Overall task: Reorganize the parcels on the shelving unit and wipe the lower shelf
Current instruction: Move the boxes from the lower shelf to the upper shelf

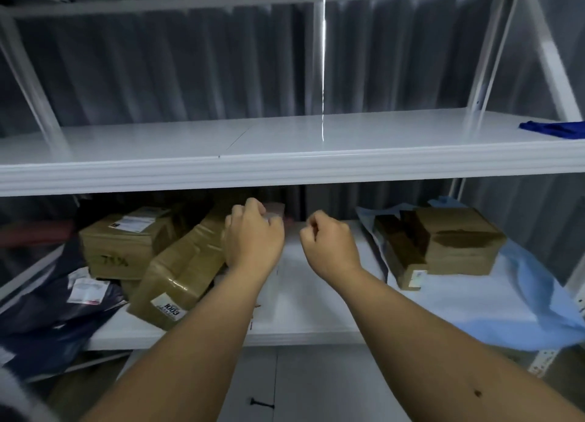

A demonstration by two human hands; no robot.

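I am pinching a small clear packet in my left hand; my right hand is hanging curled, holding nothing, over the lower shelf.

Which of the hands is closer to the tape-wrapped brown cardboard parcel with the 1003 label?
Left. The left hand is right at the upper end of the tape-wrapped brown cardboard parcel, fingers curled. The right hand hangs over the bare white lower shelf, well clear to the parcel's right.

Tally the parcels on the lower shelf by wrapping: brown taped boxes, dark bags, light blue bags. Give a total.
Brown taped boxes: 4, two on the left, two on the right
Dark bags: 1
Light blue bags: 1
Total: 6 that show; anything behind the hands is hidden.
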